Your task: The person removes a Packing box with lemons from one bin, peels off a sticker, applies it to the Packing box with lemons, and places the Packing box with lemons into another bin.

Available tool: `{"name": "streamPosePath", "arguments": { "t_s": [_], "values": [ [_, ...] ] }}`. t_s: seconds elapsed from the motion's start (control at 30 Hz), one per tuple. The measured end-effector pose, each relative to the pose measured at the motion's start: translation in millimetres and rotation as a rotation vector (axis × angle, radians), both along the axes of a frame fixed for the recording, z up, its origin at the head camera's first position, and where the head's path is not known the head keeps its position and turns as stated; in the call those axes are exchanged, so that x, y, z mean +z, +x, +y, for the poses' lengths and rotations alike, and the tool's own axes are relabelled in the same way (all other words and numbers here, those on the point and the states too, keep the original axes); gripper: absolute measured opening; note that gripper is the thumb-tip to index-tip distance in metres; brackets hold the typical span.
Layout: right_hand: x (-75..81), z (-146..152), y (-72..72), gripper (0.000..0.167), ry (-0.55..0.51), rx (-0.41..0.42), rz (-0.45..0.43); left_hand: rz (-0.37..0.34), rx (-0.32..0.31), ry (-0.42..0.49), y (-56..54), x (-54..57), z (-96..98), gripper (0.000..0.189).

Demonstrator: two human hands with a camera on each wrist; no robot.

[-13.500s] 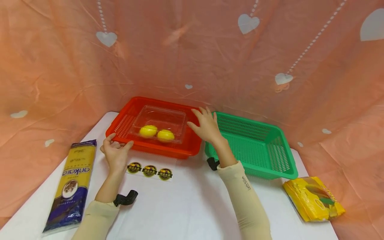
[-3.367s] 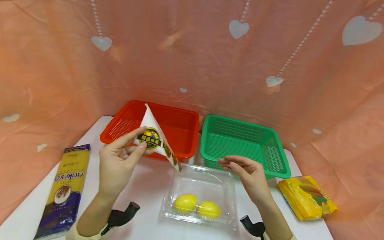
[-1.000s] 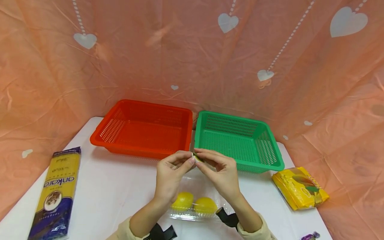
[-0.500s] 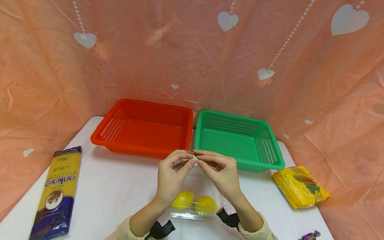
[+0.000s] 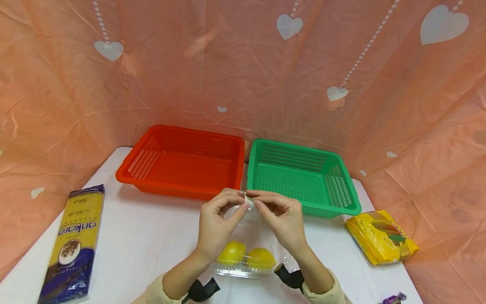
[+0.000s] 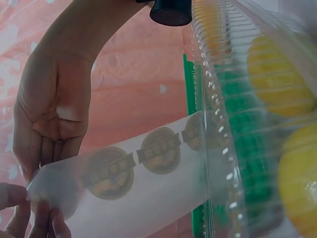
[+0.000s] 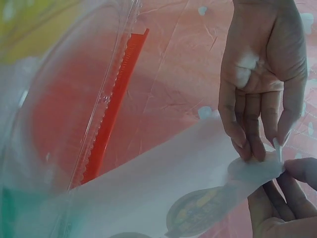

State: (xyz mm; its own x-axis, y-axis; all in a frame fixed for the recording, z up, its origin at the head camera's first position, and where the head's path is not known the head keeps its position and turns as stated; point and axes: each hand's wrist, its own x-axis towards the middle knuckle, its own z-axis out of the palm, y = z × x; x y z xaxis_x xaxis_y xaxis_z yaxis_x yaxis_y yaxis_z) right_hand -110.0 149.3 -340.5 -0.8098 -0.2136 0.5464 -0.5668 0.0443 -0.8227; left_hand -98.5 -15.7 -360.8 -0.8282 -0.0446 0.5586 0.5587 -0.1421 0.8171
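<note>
In the head view, my left hand [image 5: 216, 223] and right hand [image 5: 284, 221] meet at the fingertips and pinch the end of a strip of stickers [image 5: 247, 197]. The left wrist view shows the sticker strip [image 6: 153, 198] from its pale back, round labels showing through. A small edge is turned up between finger and thumb in the right wrist view, beside a label [image 7: 195, 210]. Below my hands sits a clear plastic clamshell box [image 5: 243, 272] holding two lemons [image 5: 232, 252]; my hands and wrists partly cover it.
Behind stand a red basket [image 5: 182, 192] and a green basket [image 5: 322, 207], side by side. A pasta packet marked "ankara" [image 5: 72, 240] lies at the left. A yellow packet [image 5: 381, 238] and a purple-wrapped sweet [image 5: 392, 299] are at the right of the white table [image 5: 140, 253].
The clamshell box with lemons has come from the red basket to the table's front. The sticker strip was lifted by the left hand; the right hand has since joined, and fingertips shift slightly.
</note>
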Motion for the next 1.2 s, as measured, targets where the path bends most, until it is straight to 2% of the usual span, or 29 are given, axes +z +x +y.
{"name": "streamPosePath", "arguments": {
  "t_s": [0.13, 0.23, 0.47, 0.57, 0.7, 0.83, 0.97, 1.2],
  "values": [
    [0.5, 1, -0.6, 0.012, -0.030, -0.001, -0.021, 0.013, -0.026, 0.000, -0.8, -1.6, -2.0, 0.006],
    [0.8, 3, -1.0, 0.011, -0.047, -0.020, -0.062, -0.001, -0.046, -0.001, -0.6, -2.8, -3.8, 0.003],
    [1.5, 5, -1.3, 0.014, -0.117, -0.088, -0.221, -0.042, -0.043, 0.002, 1.2, -4.9, -6.5, 0.010],
    [0.2, 6, -3.1, 0.011, -0.212, -0.047, -0.286, -0.039, -0.031, 0.005, 1.3, -4.9, -6.9, 0.009],
    [-0.9, 6, -6.2, 0.029, -0.373, 0.020, -0.386, -0.011, -0.002, 0.003, 1.0, -5.6, -6.8, 0.009],
    [-0.3, 5, -8.5, 0.034, -0.455, -0.002, -0.459, 0.022, 0.026, -0.020, 1.6, -7.6, -7.1, 0.010],
    [-1.3, 7, -10.0, 0.032, -0.502, 0.001, -0.458, 0.035, 0.038, -0.041, 2.1, -7.9, -7.9, 0.011],
    [-3.5, 11, -13.4, 0.027, -0.538, 0.031, -0.398, -0.034, 0.032, -0.058, 0.7, -7.4, -13.9, 0.011]
  ]
}}
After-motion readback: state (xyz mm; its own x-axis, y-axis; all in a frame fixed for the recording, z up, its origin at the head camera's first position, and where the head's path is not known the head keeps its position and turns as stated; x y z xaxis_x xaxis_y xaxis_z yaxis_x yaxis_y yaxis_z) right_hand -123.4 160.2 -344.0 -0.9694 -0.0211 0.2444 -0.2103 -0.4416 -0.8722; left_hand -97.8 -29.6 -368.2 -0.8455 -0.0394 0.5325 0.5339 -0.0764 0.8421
